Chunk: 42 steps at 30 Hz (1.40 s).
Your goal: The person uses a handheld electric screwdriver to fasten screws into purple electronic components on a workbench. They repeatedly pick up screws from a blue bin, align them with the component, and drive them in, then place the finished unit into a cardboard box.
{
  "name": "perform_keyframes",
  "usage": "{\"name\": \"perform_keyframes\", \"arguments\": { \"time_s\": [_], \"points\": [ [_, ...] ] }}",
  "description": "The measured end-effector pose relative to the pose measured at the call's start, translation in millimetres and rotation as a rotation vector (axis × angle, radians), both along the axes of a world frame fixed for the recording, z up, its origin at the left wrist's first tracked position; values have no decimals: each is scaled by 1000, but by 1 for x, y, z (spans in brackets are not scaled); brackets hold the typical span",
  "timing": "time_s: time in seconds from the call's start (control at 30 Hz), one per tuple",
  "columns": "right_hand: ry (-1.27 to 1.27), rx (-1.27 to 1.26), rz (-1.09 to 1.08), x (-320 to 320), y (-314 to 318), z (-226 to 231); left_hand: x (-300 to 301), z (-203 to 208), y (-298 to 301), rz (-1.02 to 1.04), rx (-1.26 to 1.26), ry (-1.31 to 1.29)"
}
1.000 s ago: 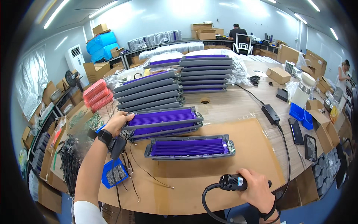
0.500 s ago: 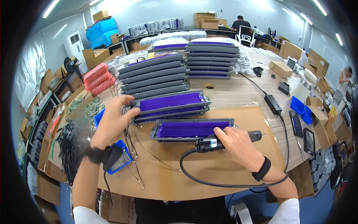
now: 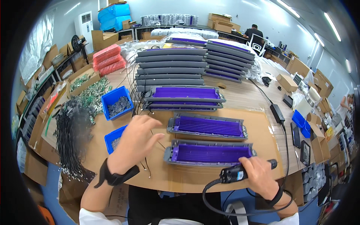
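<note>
At a workbench, a person's right hand (image 3: 258, 173) closes around a black corded screwdriver (image 3: 232, 174), fingers wrapped over its barrel beside the right end of the nearest purple-and-grey housing (image 3: 208, 153); whether fingertips touch that casing cannot be told. The left hand (image 3: 137, 140) is empty, thumb and fingers spread wide, above a blue bin (image 3: 114, 135) it partly hides. That housing lies at the near edge of a cardboard sheet (image 3: 264, 131), which probably spares its surface, while a second housing (image 3: 208, 125) rests just beyond. The bin sits to the left, likely for easy reach, and the tool is gripped across the palm, apparently keeping its cable (image 3: 207, 195) off the work. The nearest housing's open purple trough faces up, its long axis running left to right; the screwdriver points right, its front end slightly raised in the view, cable trailing from the left.
</note>
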State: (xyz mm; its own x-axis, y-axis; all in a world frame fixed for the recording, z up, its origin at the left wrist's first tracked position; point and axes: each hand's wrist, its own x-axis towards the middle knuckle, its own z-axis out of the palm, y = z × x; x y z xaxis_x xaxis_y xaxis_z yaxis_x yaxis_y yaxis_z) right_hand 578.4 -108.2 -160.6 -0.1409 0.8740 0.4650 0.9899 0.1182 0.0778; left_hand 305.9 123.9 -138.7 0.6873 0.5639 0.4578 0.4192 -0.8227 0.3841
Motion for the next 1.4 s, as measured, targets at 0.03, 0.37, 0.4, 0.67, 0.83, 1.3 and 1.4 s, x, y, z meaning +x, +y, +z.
{"name": "perform_keyframes", "arguments": {
  "time_s": [0.03,0.37,0.4,0.67,0.83,1.3,1.4],
  "points": [
    [1,-23,16,-4,-3,-3,7,-8,2,-44,5,20],
    [115,-145,29,-52,4,-26,30,-28,-35,-188,58,286],
    [123,-159,9,-57,5,-26,19,-28,-38,-172,58,247],
    [376,-128,-72,-52,-9,-20,-101,-12,-20,302,-33,-123],
    [414,-74,-94,-51,-8,-8,-184,-19,59,609,366,174],
    [363,-96,-28,-80,4,2,-201,-12,124,567,267,370],
    [354,-94,-26,-81,10,-1,-202,3,142,528,131,-86]
  ]
}}
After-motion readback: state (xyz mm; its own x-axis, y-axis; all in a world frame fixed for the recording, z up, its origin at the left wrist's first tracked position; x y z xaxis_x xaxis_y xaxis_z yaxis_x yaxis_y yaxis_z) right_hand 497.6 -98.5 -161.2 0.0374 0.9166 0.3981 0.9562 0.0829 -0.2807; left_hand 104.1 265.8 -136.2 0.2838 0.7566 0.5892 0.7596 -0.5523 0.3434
